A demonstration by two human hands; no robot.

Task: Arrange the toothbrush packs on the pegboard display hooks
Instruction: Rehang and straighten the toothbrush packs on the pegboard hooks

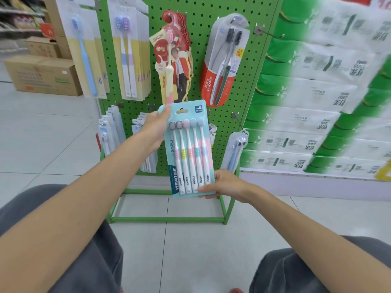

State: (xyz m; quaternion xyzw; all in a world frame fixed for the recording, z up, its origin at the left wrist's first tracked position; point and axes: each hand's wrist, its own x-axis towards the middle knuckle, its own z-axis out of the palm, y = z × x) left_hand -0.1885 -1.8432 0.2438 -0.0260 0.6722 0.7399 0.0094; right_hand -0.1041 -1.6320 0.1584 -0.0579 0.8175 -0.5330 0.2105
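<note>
1. In front of the green pegboard (198,66), a five-brush pack (189,149) is held upright, clear of the board, its hang hole (182,111) uppermost, likely ready for hanging
2. The left hand (155,127) pinches its top corner; the right hand (224,183) has its fingers gripping the bottom edge, steadying it
3. A bare hook (268,33) juts out upper right, beside the Colgate pack (224,62)

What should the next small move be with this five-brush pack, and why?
Probably raise the five-brush pack up and to the right so its hang hole lines up with the bare hook on the pegboard. The left hand pinches its top corner, the right hand grips its bottom edge, and that hook carries nothing.
</note>
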